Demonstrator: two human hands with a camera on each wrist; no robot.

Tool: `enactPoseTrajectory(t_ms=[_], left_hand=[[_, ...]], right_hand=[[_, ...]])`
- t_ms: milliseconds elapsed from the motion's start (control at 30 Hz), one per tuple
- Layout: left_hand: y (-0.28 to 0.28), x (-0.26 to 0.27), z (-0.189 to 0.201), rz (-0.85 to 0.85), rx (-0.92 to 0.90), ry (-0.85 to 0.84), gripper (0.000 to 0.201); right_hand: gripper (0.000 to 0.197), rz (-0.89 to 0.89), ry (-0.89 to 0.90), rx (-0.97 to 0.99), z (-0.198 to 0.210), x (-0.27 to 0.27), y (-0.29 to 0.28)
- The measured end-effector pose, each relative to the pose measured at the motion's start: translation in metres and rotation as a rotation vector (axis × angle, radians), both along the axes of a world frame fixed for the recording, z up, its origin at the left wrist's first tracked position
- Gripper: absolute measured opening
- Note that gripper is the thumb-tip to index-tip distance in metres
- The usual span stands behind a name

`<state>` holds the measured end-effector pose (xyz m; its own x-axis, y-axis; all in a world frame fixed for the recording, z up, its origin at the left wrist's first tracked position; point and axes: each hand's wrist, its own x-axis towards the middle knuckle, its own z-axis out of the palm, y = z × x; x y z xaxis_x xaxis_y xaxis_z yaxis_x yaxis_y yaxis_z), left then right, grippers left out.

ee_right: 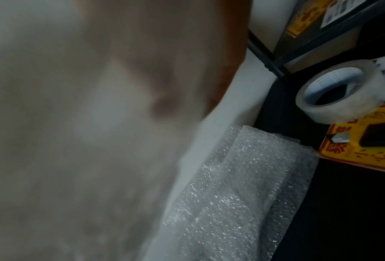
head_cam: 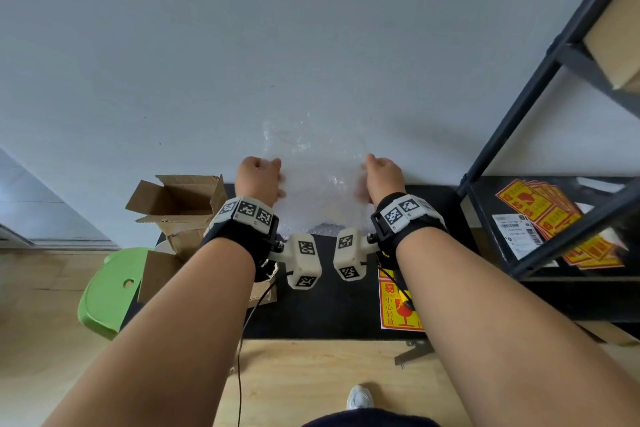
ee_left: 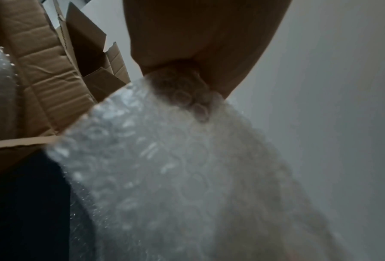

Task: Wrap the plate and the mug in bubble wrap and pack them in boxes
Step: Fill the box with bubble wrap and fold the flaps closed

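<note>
A clear bubble wrap sheet (head_cam: 318, 177) hangs upright in front of the pale wall, stretched between both hands above the black table (head_cam: 329, 308). My left hand (head_cam: 259, 180) grips its left edge with curled fingers. My right hand (head_cam: 382, 177) grips the right edge the same way. In the left wrist view the bubble wrap sheet (ee_left: 175, 167) runs down from the left hand (ee_left: 198, 53). In the right wrist view the blurred bubble wrap sheet (ee_right: 64, 159) covers most of the right hand (ee_right: 187, 53). No plate or mug is visible.
Open cardboard boxes (head_cam: 180, 198) stand at the table's left end, above a green stool (head_cam: 107, 291). More folded bubble wrap (ee_right: 242, 185) lies on the table. A clear tape roll (ee_right: 338, 91) and yellow fragile stickers (head_cam: 398, 308) sit at the right, by a black shelf rack (head_cam: 540, 114).
</note>
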<state>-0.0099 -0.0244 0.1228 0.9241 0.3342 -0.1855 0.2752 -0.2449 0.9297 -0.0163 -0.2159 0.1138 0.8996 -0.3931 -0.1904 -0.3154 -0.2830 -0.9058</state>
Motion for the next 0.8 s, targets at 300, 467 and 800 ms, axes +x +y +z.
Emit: enactPoseTrajectory(t_ms=[300,467,800], left_hand=[[0.017,0.003,0.007,-0.022,-0.350,0.027,0.045],[0.020,-0.007,-0.001,-0.320,-0.325,0.149,0.041],[0.027,0.000,0.003,-0.073,-0.325,-0.008,0.009]], right_hand=[[0.032,-0.007,0.060,0.421,-0.002,-0.002,0.021],[0.022,-0.140,-0.005,0.360,0.005,0.003,0.019],[0.074,0.096,-0.004,0.495,0.002,-0.006,0.037]])
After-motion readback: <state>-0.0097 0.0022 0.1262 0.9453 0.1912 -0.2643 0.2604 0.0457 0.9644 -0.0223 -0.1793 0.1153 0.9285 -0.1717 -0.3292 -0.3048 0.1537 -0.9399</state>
